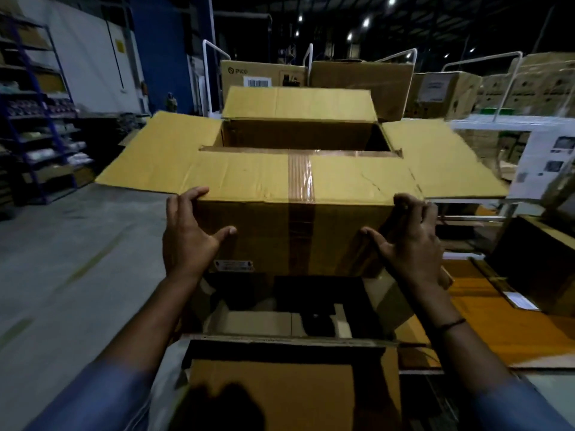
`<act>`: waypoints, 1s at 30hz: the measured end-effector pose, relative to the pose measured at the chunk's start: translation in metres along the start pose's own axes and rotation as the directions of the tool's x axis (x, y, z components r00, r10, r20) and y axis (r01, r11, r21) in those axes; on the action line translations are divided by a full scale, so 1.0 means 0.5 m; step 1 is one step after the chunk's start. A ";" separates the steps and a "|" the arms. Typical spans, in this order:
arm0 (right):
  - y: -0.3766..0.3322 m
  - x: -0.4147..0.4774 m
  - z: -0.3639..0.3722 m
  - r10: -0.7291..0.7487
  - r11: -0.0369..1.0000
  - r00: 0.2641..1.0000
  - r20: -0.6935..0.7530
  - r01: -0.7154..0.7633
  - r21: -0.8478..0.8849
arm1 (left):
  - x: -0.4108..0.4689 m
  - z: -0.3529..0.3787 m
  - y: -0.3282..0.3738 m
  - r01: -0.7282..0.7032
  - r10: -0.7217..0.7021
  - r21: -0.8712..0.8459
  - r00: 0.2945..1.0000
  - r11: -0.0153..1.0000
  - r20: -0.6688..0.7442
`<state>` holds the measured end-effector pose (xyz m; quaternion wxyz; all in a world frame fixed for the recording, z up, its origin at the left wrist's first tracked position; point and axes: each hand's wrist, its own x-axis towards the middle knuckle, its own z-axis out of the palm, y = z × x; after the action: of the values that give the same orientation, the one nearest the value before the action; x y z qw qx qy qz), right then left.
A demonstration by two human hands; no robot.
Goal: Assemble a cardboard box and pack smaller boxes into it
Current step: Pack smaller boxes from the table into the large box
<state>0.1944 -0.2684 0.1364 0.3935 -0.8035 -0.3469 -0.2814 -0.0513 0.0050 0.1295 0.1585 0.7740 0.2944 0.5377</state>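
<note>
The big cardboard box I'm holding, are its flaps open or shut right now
Open. The cardboard box has its side and far flaps spread outward, and a dark opening shows behind the near taped flap. The left hand and right hand grip its near corners.

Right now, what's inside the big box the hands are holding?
The big box looks dark inside; only its far inner wall shows. The taped near flap covers the rest, so I cannot tell.

We stand in a dim warehouse. Left of the grip lie a grey floor (62, 259), blue shelving (34, 119) and a white wall (87, 57). Beyond it stand stacked cartons (361, 85) among white rails (404, 57). Ceiling lights (365, 22) glow overhead.
</note>
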 end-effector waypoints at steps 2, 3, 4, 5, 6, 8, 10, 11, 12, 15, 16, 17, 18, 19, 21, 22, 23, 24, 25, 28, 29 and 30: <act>0.016 -0.026 0.014 -0.003 1.000 1.000 -0.022 0.003 0.001 | -0.018 0.008 -0.013 -0.007 0.007 0.000 1.000 1.000 0.005; 0.024 -0.039 0.017 -0.005 1.000 1.000 -0.025 0.005 0.003 | -0.030 0.009 -0.020 -0.014 0.014 0.006 1.000 1.000 0.010; 0.032 -0.052 0.021 -0.002 1.000 1.000 -0.023 0.003 0.007 | -0.043 0.009 -0.029 -0.017 0.017 0.011 1.000 1.000 0.017; 0.037 -0.065 0.023 -0.001 1.000 1.000 -0.020 0.001 0.012 | -0.056 0.008 -0.036 -0.023 0.023 0.012 1.000 1.000 0.020; 0.040 -0.077 0.024 -0.002 1.000 1.000 -0.023 0.003 0.022 | -0.067 0.007 -0.043 -0.032 0.032 0.013 0.999 0.999 0.017; 0.041 -0.096 0.024 -0.011 0.999 0.999 -0.042 0.012 0.037 | -0.085 0.003 -0.048 -0.041 0.041 0.013 0.999 0.999 0.003; 0.042 -0.110 0.019 -0.013 0.998 0.999 -0.045 0.015 0.056 | -0.105 -0.004 -0.052 -0.043 0.043 0.016 0.999 0.999 -0.009; 0.043 -0.120 0.015 -0.015 0.997 0.999 -0.042 0.018 0.072 | -0.118 -0.008 -0.052 -0.047 0.047 0.018 0.999 0.999 -0.016; 0.043 -0.131 0.011 -0.019 0.996 0.999 -0.040 0.022 0.082 | -0.131 -0.013 -0.053 -0.046 0.047 0.020 0.999 0.999 -0.019; 0.035 -0.171 -0.007 -0.002 0.997 1.000 -0.015 0.004 0.078 | -0.163 -0.036 -0.048 -0.009 0.009 0.021 1.000 1.000 -0.001; 0.029 -0.182 -0.019 0.017 0.997 1.000 0.000 -0.017 0.074 | -0.172 -0.049 -0.043 0.009 -0.010 0.019 1.000 1.000 0.007; 0.024 -0.191 -0.032 0.037 0.997 0.999 0.014 -0.038 0.062 | -0.180 -0.064 -0.037 0.019 -0.020 0.021 1.000 1.000 0.019; 0.019 -0.200 -0.046 0.059 0.997 0.998 0.031 -0.060 0.049 | -0.189 -0.081 -0.031 0.021 -0.022 0.026 0.999 0.999 0.033; 0.014 -0.208 -0.062 0.079 0.996 0.995 0.053 -0.081 0.041 | -0.197 -0.098 -0.026 0.022 -0.023 0.028 0.999 0.999 0.049; 0.000 -0.218 -0.090 0.097 0.994 0.990 0.103 -0.102 0.041 | -0.208 -0.132 -0.017 0.032 -0.033 0.012 0.996 0.999 0.085; -0.008 -0.217 -0.100 0.098 0.994 0.987 0.129 -0.102 0.030 | -0.207 -0.145 -0.017 0.034 -0.034 0.005 0.994 0.999 0.102; -0.017 -0.213 -0.106 0.098 0.995 0.984 0.152 -0.100 0.006 | -0.201 -0.153 -0.019 0.032 -0.032 0.008 0.992 0.999 0.121; -0.023 -0.205 -0.108 0.099 0.995 0.980 0.173 -0.097 -0.025 | -0.191 -0.158 -0.023 0.031 -0.034 0.020 0.989 0.999 0.143; -0.029 -0.194 -0.108 0.104 0.994 0.977 0.186 -0.096 -0.052 | -0.179 -0.160 -0.025 0.034 -0.039 0.031 0.985 0.999 0.166; -0.043 -0.145 -0.111 0.106 0.991 0.975 0.196 -0.088 -0.101 | -0.132 -0.154 -0.024 0.041 -0.049 0.043 0.976 0.998 0.214; -0.045 -0.127 -0.112 0.103 0.989 0.976 0.193 -0.080 -0.122 | -0.115 -0.152 -0.023 0.044 -0.055 0.053 0.972 0.998 0.227; -0.046 -0.110 -0.113 0.095 0.988 0.978 0.185 -0.070 -0.141 | -0.099 -0.150 -0.022 0.050 -0.064 0.063 0.970 0.997 0.236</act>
<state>0.1333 -0.3231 0.1366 0.3150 -0.8651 -0.3299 -0.2087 -0.1361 -0.0227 0.1148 0.1863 0.8282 0.3105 0.4278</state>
